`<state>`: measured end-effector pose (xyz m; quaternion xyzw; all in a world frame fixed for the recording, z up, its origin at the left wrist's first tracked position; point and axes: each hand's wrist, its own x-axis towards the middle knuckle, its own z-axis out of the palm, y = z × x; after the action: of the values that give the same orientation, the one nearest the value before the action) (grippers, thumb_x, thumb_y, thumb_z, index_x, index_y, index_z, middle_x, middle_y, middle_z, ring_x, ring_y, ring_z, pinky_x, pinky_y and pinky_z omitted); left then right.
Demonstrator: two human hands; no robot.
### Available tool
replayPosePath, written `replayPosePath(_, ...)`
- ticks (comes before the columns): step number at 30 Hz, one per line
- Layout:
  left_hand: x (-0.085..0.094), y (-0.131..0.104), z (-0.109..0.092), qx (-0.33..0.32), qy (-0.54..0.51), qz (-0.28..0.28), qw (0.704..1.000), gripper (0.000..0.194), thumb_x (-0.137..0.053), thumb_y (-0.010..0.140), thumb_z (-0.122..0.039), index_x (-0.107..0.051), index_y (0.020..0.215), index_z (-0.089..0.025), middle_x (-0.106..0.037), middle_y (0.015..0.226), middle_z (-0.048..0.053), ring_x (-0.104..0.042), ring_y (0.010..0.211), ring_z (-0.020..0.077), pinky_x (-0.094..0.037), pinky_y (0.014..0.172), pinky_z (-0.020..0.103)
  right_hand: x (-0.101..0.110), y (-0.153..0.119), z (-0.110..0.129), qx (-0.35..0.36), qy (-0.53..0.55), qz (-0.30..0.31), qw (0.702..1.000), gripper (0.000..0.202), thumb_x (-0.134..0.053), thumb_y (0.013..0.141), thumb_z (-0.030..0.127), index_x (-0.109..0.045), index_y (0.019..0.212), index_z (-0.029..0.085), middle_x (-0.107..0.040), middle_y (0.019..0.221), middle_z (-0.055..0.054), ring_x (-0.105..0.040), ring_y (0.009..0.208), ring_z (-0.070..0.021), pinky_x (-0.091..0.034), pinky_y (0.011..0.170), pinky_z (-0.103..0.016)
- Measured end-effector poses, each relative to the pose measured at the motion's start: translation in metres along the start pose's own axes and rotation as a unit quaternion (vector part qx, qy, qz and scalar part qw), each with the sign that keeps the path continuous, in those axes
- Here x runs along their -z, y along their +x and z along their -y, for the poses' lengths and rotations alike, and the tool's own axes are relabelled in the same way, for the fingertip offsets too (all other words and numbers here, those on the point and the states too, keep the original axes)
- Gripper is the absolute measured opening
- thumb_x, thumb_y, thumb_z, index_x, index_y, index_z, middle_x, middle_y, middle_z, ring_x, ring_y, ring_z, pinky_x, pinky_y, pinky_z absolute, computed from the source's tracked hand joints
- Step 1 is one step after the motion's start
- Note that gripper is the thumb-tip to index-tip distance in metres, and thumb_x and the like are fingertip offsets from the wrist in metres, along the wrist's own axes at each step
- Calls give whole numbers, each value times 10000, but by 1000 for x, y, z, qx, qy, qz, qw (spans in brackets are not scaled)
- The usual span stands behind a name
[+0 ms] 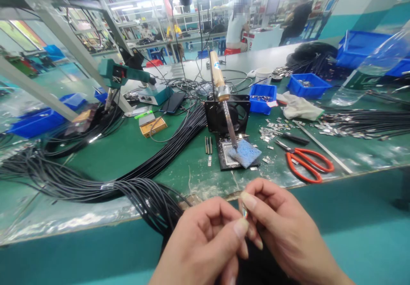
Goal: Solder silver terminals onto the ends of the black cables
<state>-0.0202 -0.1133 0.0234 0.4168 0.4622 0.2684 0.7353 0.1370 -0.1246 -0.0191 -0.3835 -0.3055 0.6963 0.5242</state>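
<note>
Just in front of the bench edge, my left hand (208,240) and my right hand (283,225) meet, both closed in a pinch. Between their fingertips shows a small shiny metal piece (244,211); its exact kind is too small to make out, and the fingers cover most of it. A thick bundle of black cables (144,191) hangs over the edge beside my left hand. Beyond the hands, a wooden-handled soldering iron (218,77) leans with its tip down at a blue sponge (247,152).
Red-handled scissors (309,165) lie at the right near the bench edge. Loose metal connector parts (268,134) are scattered behind them. A black fan (227,116), small blue bins (262,97) and a plastic bottle (368,71) stand further back. People sit in the background.
</note>
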Motion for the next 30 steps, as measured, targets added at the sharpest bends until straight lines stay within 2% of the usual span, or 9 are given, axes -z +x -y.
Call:
replayPosePath(4,-1,4,2,16,-5,-11,1000,261,-747,871,-399,-655,827,-159,-644,641,-4,-323,353,-1,-234,348,123,5,-4,-2,81,-123,-49,988,173,-707,941,357,-646,867,213,-657,630,46,-597,540,-73,-498,530,-166)
replayPosePath(8,-2,10,9,18,5,-6,1000,253,-741,878,-394,-716,913,-144,-620,611,-4,-307,395,18,-192,365,140,20,-12,-3,229,-319,-67,917,28,-680,941,250,-671,931,274,-697,777,39,-664,631,-105,-550,589,-194)
replayPosePath(11,-2,11,13,12,13,-6,1000,266,-746,878,-400,-749,943,-142,-637,606,4,-316,403,23,-198,380,148,45,-15,12,273,-446,-124,843,20,-652,950,312,-665,952,297,-714,823,27,-693,664,-136,-562,636,-245)
replayPosePath(13,-1,9,15,2,11,-14,1000,278,-756,869,-414,-762,950,-148,-668,632,15,-359,398,23,-248,394,152,69,-13,32,255,-576,-252,735,172,-608,953,455,-670,999,301,-733,846,-3,-708,711,-175,-543,672,-303)
replayPosePath(15,0,7,17,-9,6,-20,1000,295,-772,852,-433,-772,926,-147,-690,661,28,-421,401,32,-299,408,159,96,-8,54,215,-619,-290,697,212,-646,921,420,-691,1056,263,-732,891,-58,-697,761,-225,-487,675,-378)
replayPosePath(16,1,6,18,-12,3,-23,1000,303,-782,841,-439,-776,915,-145,-695,670,32,-445,405,37,-312,411,160,108,-4,64,194,-640,-286,686,228,-683,884,407,-706,1039,241,-707,813,-53,-661,692,-221,-439,632,-395)
replayPosePath(21,1,6,20,-14,-11,-27,999,328,-819,801,-454,-784,897,-142,-695,667,32,-468,419,47,-333,425,166,145,15,84,97,-705,-181,679,300,-595,899,288,-735,1154,216,-733,979,-62,-684,844,-233,-458,735,-380)
replayPosePath(27,0,7,18,-22,-15,-27,999,271,-825,809,-425,-796,881,-165,-671,643,6,-378,468,39,-285,441,148,153,36,91,20,-726,-177,665,421,-707,677,198,-730,1097,222,-702,661,1,-625,505,-204,-432,477,-310)
replayPosePath(30,0,8,19,-24,-19,-36,999,222,-829,812,-383,-795,857,-168,-669,623,-9,-378,476,37,-364,509,150,151,29,103,39,-712,-208,670,457,-707,677,266,-724,1132,224,-673,557,20,-608,435,-193,-438,428,-299)
